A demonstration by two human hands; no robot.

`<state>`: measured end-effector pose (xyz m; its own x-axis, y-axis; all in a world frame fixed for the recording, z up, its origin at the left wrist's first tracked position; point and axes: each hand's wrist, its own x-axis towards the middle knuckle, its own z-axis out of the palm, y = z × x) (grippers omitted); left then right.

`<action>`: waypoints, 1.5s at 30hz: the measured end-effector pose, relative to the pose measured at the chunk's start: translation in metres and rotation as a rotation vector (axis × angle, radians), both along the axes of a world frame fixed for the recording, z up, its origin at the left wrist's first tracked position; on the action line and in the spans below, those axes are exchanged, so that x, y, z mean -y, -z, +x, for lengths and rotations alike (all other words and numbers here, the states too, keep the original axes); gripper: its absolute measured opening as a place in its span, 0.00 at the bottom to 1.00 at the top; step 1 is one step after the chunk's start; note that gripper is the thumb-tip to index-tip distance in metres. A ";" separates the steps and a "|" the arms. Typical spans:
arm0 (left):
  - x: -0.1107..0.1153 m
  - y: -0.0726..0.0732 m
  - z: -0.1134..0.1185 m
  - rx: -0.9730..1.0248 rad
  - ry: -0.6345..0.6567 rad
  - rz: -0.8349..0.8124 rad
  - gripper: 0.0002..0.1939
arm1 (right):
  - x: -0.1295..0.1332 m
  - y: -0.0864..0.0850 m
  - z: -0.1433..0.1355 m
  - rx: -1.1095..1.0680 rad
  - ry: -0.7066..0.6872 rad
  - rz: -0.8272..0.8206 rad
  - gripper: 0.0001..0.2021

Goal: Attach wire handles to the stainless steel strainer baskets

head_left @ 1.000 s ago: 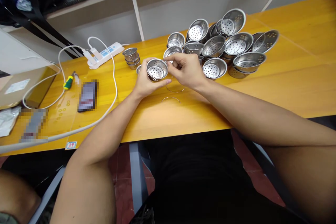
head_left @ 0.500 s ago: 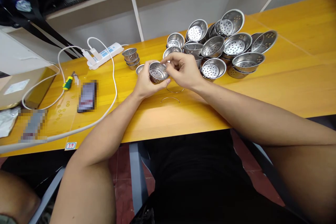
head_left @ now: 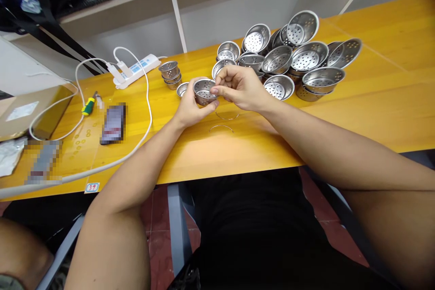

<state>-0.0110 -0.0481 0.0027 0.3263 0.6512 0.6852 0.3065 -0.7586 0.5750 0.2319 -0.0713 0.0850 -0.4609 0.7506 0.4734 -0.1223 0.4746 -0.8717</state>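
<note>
My left hand (head_left: 193, 108) is wrapped round a small perforated metal cup (head_left: 205, 94), its mouth tilted up, thumb along the near side. At the cup's right rim my right hand (head_left: 238, 88) has thumb and forefinger pinched together; whatever lies between them is too small to make out. Below the hands, a thin curved wire (head_left: 221, 126) lies on the table, and a second curved wire (head_left: 228, 118) shows just beyond it. Another small perforated cup (head_left: 182, 89) stands behind my left hand, partly hidden.
Perforated metal bowls (head_left: 309, 56) crowd the right back of the yellow table (head_left: 190, 156). Further left are a short stack of cups (head_left: 170, 70), a power strip (head_left: 137, 70) with a white cable (head_left: 148, 99), a phone (head_left: 113, 123), a green-yellow screwdriver (head_left: 89, 106) and a cardboard box (head_left: 30, 111).
My right forefinger, stretched over the cup's rim before, has drawn in against the thumb at the right rim. The left hand still holds the cup, now tilted slightly differently.
</note>
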 end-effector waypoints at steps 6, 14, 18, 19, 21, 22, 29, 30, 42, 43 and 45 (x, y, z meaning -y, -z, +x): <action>0.000 0.001 0.000 -0.042 -0.022 0.020 0.43 | -0.004 0.006 -0.003 0.002 0.042 0.054 0.39; 0.001 0.000 0.001 -0.033 -0.033 -0.002 0.44 | -0.006 0.011 -0.003 0.037 0.051 0.071 0.36; 0.000 0.002 0.001 -0.018 -0.015 0.010 0.43 | -0.004 0.011 -0.004 0.059 0.069 0.086 0.38; 0.000 0.002 0.000 -0.020 -0.016 0.006 0.43 | -0.003 0.011 -0.004 0.064 0.069 0.091 0.38; -0.002 0.004 -0.001 -0.019 -0.012 -0.003 0.45 | -0.001 0.010 -0.004 0.069 0.080 0.107 0.38; -0.004 0.004 -0.002 -0.011 -0.006 -0.007 0.45 | 0.001 0.010 -0.003 0.067 0.100 0.122 0.38; -0.012 0.006 -0.010 0.017 -0.041 0.018 0.46 | 0.008 0.005 0.011 0.192 0.255 0.348 0.20; -0.013 0.005 -0.011 0.019 -0.045 0.019 0.47 | 0.007 0.005 0.013 0.214 0.247 0.380 0.18; -0.012 0.004 -0.014 -0.002 -0.006 0.010 0.50 | -0.004 0.021 0.018 0.376 0.151 0.508 0.16; -0.011 0.004 -0.013 0.000 0.001 0.008 0.50 | -0.004 0.022 0.018 0.380 0.139 0.504 0.16; -0.008 0.003 -0.011 0.000 0.019 0.003 0.50 | -0.003 0.023 0.017 0.388 0.117 0.502 0.17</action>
